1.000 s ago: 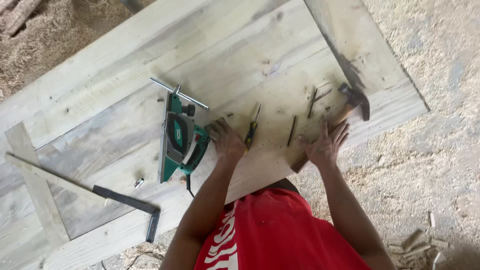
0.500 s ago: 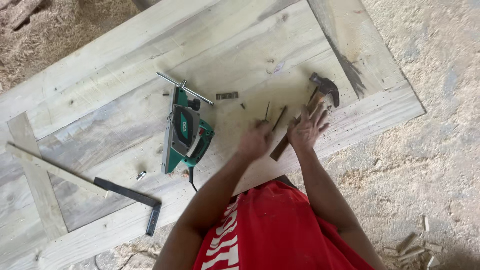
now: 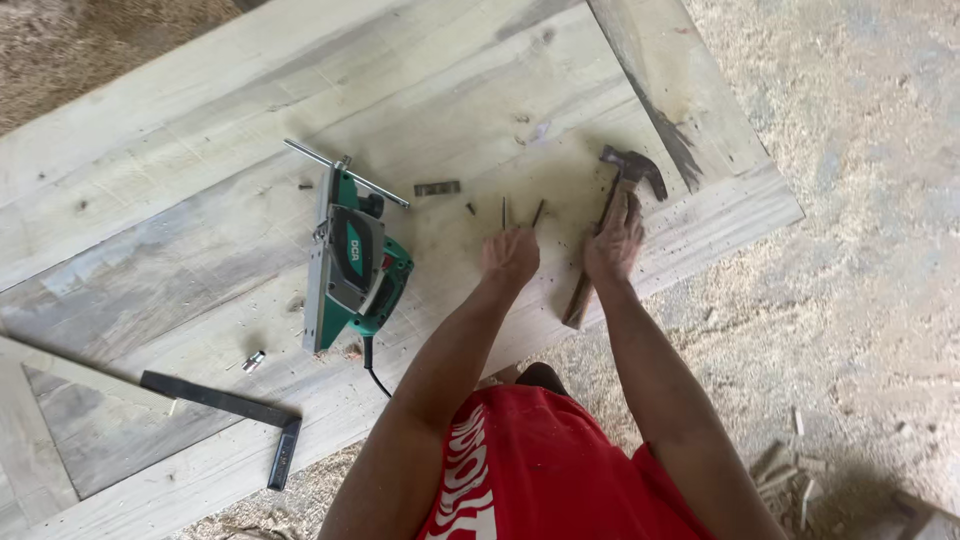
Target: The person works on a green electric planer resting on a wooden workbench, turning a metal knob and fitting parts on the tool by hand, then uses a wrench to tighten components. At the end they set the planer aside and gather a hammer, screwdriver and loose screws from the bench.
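Two hands down on the boards from where I'm watching. Fingers of the right hand (image 3: 614, 240) are laid over the wooden handle of a claw hammer with a dark steel head (image 3: 612, 225), which lies flat on the pale planked wooden panel (image 3: 200, 150), head pointing away from me; I can't tell if they're actually curled round it or just resting on top. Left hand (image 3: 511, 255) is bunched, fingers drawn together, right at a few dark nails (image 3: 538, 212) scattered on the wood just beyond the fingertips, though I can't see whether it's pinching one. Further left sits a green and grey electric planer (image 3: 350, 265), its black cord running back toward me. Well off to the left, near the panel's edge, lies a black steel try square (image 3: 225, 405). Sawdust-covered ground (image 3: 860, 280) is all around on the right.
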Motion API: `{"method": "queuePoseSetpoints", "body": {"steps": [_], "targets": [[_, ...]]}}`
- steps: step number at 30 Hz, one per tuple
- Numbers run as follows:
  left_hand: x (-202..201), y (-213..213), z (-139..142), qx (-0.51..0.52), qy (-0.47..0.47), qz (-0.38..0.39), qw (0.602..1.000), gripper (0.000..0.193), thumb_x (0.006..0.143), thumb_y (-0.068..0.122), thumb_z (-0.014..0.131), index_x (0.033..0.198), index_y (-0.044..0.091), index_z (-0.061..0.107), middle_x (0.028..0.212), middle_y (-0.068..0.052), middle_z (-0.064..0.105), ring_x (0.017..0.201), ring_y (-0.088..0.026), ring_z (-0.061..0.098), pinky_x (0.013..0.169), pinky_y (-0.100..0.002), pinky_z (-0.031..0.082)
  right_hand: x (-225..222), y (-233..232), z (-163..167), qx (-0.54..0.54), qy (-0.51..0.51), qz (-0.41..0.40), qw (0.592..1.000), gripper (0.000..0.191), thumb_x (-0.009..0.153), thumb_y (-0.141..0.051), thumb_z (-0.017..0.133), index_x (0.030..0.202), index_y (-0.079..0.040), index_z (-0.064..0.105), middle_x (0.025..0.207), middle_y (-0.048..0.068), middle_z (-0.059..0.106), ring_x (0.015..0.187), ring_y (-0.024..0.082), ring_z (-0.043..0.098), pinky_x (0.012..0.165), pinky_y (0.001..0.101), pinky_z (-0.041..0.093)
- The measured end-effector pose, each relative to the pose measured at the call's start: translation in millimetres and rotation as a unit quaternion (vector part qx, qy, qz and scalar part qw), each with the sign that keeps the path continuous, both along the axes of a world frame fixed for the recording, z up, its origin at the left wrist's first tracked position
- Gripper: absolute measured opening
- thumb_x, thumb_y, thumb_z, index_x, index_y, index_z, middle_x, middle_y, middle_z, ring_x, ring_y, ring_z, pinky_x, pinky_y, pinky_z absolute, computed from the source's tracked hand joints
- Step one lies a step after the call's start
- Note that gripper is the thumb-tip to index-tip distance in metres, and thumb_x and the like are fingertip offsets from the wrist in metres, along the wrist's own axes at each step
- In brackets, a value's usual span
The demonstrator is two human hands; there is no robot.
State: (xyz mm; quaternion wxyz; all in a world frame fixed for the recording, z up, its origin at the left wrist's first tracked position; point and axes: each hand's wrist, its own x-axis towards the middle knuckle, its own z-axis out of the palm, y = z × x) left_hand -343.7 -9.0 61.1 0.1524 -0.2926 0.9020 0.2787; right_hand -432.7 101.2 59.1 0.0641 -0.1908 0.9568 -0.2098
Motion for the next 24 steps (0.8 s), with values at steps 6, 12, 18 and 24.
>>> {"method": "queuePoseSetpoints", "body": {"steps": [6,12,18,24], "targets": [[-20,19,21,0.108,0.006,0.053,0.993,0.042,0.109,0.039,0.041,0.123,0.005,0.061,0.116,-0.018,0.071,0.104,-0.033,0.07,0.095,-0.049,0.055,4,-4,8,-0.102,-0.198,0.048,0.974,0.088,0.093,-0.031,0.057,0.163,-0.007,0.01,0.166,0.025,0.022,0.148,0.043,0.036,0.118,0.0534,0.04],[33,27,14,-0.119,0.12,0.129,0.977,0.052,0.094,0.022,0.054,0.146,0.019,0.05,0.143,-0.023,0.05,0.128,-0.045,0.048,0.091,-0.063,0.046,-23,3,1,-0.111,-0.08,0.233,0.963,0.086,0.102,-0.034,0.065,0.164,-0.003,0.013,0.168,0.03,0.015,0.153,0.047,0.023,0.122,0.0555,0.028],[48,21,-17,-0.113,0.229,0.193,0.947,0.04,0.1,0.038,0.059,0.134,0.02,0.066,0.136,-0.015,0.065,0.123,-0.04,0.061,0.102,-0.049,0.051,-31,143,-66,-0.283,-0.036,0.344,0.895,0.06,0.097,-0.031,0.066,0.146,0.0,0.051,0.148,0.026,0.054,0.139,0.041,0.05,0.118,0.0491,0.039],[14,49,-27,-0.265,-0.053,0.323,0.907,0.05,0.089,0.051,0.063,0.135,0.03,0.064,0.136,-0.005,0.064,0.129,-0.035,0.056,0.103,-0.055,0.051,-117,329,-140,-0.167,-0.484,0.138,0.848,0.06,0.09,-0.042,0.067,0.143,-0.014,0.063,0.132,0.009,0.076,0.127,0.024,0.072,0.113,0.0384,0.052]]}}
